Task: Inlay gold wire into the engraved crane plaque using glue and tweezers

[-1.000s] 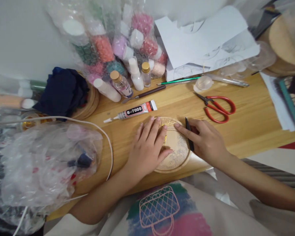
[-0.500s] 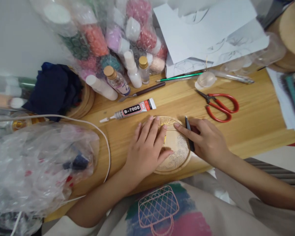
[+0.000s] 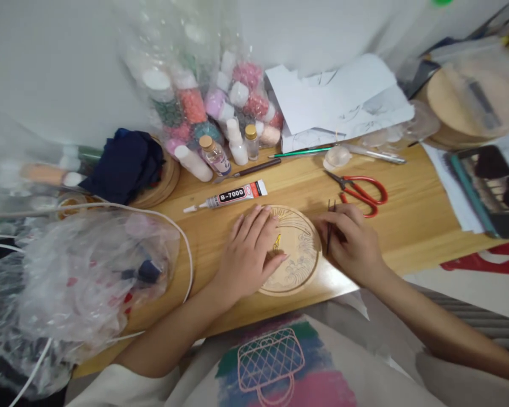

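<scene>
A round wooden disc (image 3: 297, 257) with a drawn wave pattern lies near the front edge of the wooden table (image 3: 411, 220). My left hand (image 3: 248, 254) rests flat on its left half, fingers stretched out, over a bit of gold wire (image 3: 276, 243). At the disc's right edge my right hand (image 3: 352, 243) is curled around black tweezers (image 3: 330, 226), whose tips point away from me. A B-7000 glue tube (image 3: 229, 197) lies just behind the disc.
Red scissors (image 3: 360, 189) lie behind my right hand. Small bottles (image 3: 214, 154) and bagged coloured beads (image 3: 220, 102) stand at the back, with white papers (image 3: 339, 102) to their right. A crumpled plastic bag (image 3: 80, 277), a white cable (image 3: 186, 243) and dark cloth (image 3: 125, 164) fill the left.
My right hand has pulled its forefinger off the disc and closed around the tweezers. The left hand stays flat on the disc. The camera has tilted up and moved back a little.
</scene>
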Motion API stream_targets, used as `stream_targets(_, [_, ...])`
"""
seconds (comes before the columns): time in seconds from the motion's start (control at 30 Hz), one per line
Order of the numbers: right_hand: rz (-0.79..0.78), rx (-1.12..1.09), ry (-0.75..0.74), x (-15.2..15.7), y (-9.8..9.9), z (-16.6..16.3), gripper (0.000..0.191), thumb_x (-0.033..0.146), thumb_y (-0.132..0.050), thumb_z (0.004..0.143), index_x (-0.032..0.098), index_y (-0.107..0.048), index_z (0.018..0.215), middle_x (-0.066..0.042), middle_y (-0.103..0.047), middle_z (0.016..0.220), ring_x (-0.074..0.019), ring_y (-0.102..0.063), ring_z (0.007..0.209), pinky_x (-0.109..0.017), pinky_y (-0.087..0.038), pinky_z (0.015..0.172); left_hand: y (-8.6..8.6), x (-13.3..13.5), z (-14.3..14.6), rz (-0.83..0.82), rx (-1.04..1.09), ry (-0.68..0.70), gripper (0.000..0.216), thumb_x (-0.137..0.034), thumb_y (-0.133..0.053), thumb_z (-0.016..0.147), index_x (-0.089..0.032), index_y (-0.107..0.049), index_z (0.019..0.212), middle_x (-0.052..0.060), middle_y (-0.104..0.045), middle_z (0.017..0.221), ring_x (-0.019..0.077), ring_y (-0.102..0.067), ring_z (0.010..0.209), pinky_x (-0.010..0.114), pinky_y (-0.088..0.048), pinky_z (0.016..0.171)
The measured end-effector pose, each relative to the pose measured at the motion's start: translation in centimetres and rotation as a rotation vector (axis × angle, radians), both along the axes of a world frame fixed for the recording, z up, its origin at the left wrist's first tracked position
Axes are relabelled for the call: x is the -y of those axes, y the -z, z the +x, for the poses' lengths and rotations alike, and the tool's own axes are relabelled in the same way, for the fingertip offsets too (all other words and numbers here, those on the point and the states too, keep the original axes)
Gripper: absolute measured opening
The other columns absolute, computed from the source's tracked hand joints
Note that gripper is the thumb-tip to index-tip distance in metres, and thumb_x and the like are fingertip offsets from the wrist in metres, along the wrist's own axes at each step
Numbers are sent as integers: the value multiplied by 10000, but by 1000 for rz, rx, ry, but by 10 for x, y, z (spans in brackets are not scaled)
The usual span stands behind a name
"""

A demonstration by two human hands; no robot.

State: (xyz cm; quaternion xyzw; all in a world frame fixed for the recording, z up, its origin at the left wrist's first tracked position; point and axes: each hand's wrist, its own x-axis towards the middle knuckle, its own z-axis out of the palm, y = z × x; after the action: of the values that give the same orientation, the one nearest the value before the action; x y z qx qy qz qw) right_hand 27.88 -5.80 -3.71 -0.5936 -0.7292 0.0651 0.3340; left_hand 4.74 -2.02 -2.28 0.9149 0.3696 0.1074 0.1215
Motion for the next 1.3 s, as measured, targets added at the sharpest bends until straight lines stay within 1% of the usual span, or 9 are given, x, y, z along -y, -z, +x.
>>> stream_targets(0.13, [-46, -254, 4, -3, -1, 3, 99, 153, -576, 889, 216, -623, 949, -10, -629, 788, -144, -595, 668, -264, -468, 590, 1, 0, 0, -29, 48, -22, 568, -393, -507, 940, -68, -426, 1399, 198, -486, 1461, 300, -377, 1419, 518, -346, 1151])
stream_targets(0.27, [-87, -329, 26, -2, -1, 5, 67, 235, -572, 917, 207, -630, 936, -24, -689, 818, -154, -633, 682, -274, -494, 621, 1, 1, 0, -33, 49, -21, 539, -367, -521, 934, -109, -452, 1402, 193, -473, 1469, 301, -368, 1422, 532, -335, 1152])
stream_targets(0.4, [-54, -190, -89, -1, -2, 2, 213, 187, -497, 947, 208, -653, 1091, -56, -696, 905, -176, -659, 820, -294, -524, 729, 2, 1, 0, -7, 19, -9, 528, -375, -526, 938, -145, -471, 1410, 195, -421, 1507, 321, -344, 1434, 551, -333, 1141])
stream_targets(0.5, [-78, 96, -130, -2, -1, -2, 374, 137, -423, 956, 214, -626, 1261, -53, -617, 832, -170, -596, 743, -268, -480, 648, 3, 1, 1, 26, -1, -2, 558, -404, -538, 934, -150, -463, 1425, 201, -384, 1533, 335, -335, 1436, 556, -332, 1135])
stream_targets(0.57, [-79, 267, -115, -2, 1, -4, 426, 122, -405, 954, 245, -613, 1305, -37, -554, 788, -166, -532, 686, -258, -428, 605, 3, 1, 1, 36, -14, -1, 561, -416, -545, 931, -150, -473, 1419, 200, -389, 1531, 337, -343, 1431, 552, -333, 1134])
stream_targets(0.63, [-75, 352, -108, -2, 3, -5, 454, 114, -411, 950, 280, -597, 1330, -29, -526, 784, -165, -495, 679, -258, -400, 607, 3, 1, 1, 42, -24, 2, 557, -425, -549, 929, -152, -485, 1411, 198, -401, 1524, 338, -352, 1425, 550, -339, 1130])
stream_targets(0.83, [-76, 390, -133, -1, 3, -4, 509, 84, -422, 941, 317, -557, 1373, -24, -488, 801, -163, -468, 698, -256, -386, 633, -1, 1, 2, 39, -52, 5, 572, -445, -551, 928, -145, -489, 1411, 210, -417, 1510, 354, -367, 1416, 560, -350, 1122])
stream_targets(1.0, [-64, 393, -152, -1, 2, -4, 485, 93, -412, 942, 316, -589, 1335, -24, -480, 792, -160, -457, 692, -252, -382, 630, -4, 1, 4, 23, -67, 3, 588, -468, -543, 929, -143, -485, 1416, 207, -423, 1508, 358, -371, 1416, 552, -357, 1122])
stream_targets(1.3, [-203, 417, -161, -2, -1, -3, 447, 130, -391, 941, 295, -631, 1281, -58, -502, 817, -187, -457, 733, -279, -364, 648, -3, 2, 5, 59, -98, 12, 662, -526, -565, 902, -137, -465, 1429, 212, -410, 1517, 365, -370, 1417, 540, -354, 1125])
